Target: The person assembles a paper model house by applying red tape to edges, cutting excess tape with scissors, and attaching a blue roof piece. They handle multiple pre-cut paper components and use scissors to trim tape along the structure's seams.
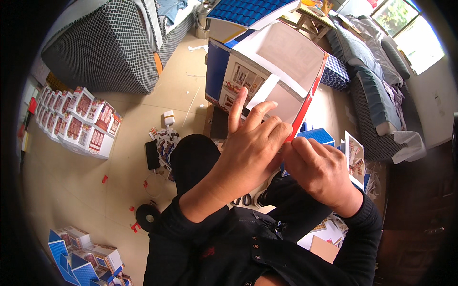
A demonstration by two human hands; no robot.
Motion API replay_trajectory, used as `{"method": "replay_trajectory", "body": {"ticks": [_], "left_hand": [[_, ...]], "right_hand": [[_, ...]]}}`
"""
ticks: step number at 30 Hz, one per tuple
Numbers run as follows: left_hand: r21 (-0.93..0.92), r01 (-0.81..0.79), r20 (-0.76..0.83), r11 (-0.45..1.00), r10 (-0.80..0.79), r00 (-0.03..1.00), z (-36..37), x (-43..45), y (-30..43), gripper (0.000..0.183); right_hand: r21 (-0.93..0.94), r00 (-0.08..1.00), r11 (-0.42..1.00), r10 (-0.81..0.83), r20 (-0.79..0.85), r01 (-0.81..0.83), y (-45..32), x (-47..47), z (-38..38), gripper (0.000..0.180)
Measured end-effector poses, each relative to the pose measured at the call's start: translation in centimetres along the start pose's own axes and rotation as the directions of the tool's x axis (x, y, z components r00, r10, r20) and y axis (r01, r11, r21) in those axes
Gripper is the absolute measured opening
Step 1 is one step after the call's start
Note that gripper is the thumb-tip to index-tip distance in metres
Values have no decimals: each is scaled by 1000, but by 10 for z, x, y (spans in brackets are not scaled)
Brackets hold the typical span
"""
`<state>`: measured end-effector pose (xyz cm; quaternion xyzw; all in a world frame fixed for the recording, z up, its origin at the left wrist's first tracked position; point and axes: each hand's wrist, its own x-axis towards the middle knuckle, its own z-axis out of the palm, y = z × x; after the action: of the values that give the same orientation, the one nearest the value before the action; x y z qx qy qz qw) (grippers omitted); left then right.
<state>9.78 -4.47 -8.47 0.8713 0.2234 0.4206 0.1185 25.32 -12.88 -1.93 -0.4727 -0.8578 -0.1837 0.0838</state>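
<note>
A large cardboard model house [247, 75] with a blue tiled roof [250, 12] and printed windows stands before me. Red tape [311, 96] runs down its near right edge. At the lower end of that edge, my left hand [250, 150] pinches with thumb and forefinger while its other fingers spread over the printed wall. My right hand [318, 168] is closed at the same corner, touching the left, with its fingertips on the red strip's end. What lies between the fingertips is mostly hidden.
Stacked printed house parts [82, 121] stand on the floor at left, above small blue-roofed models [89, 261]. A roll of black tape [147, 218], a black phone [152, 155] and loose paper cutouts [166, 146] lie beside my knee. Sofas [375, 103] stand at right; scissors [245, 199] lie between my legs.
</note>
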Motion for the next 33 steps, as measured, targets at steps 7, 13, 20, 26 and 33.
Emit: {"method": "replay_trajectory", "body": {"ticks": [7,13,20,26,33], "left_hand": [[-72,45,3,996,-45,999,3,-2,1,64],[-100,79,-2,992,-79,997,4,-2,-1,72],[-80,77,51,994,-73,996,2,0,0,75],[-41,73,86,997,-69,994,0,2,2,71],[-13,70,101,997,-68,993,-1,3,2,71]], "right_hand": [[273,953,913,299,56,-302,6,4,4,18],[648,787,491,540,298,-582,26,6,7,13],[838,613,170,758,225,-518,90,3,15,15],[861,494,167,863,108,-480,161,-3,21,30],[889,393,152,919,33,-432,231,1,22,26]]}}
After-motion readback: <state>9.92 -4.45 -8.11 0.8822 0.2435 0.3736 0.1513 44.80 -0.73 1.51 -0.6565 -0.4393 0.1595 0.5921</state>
